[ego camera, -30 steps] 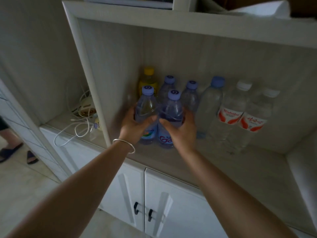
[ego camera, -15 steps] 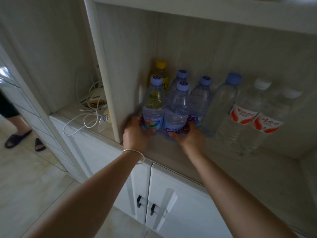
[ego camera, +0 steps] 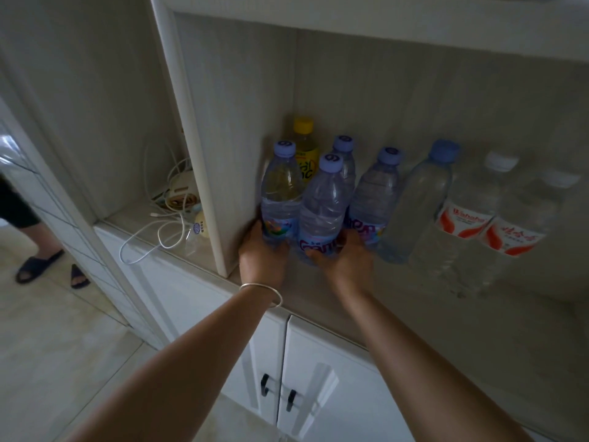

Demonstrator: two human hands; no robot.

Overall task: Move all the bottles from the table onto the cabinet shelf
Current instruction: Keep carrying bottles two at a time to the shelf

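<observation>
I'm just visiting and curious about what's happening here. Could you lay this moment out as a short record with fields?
place: cabinet shelf, open compartment
left hand: grips the base of the left front bottle
right hand: grips the base of the middle front bottle
behind them: yellow-capped bottle
bottles on shelf: eight visible, all upright
next compartment: white cables

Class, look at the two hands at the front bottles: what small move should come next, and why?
Probably let go and draw both hands back. The left hand and right hand grip the bases of two front bottles, which already stand upright on the shelf.
</observation>
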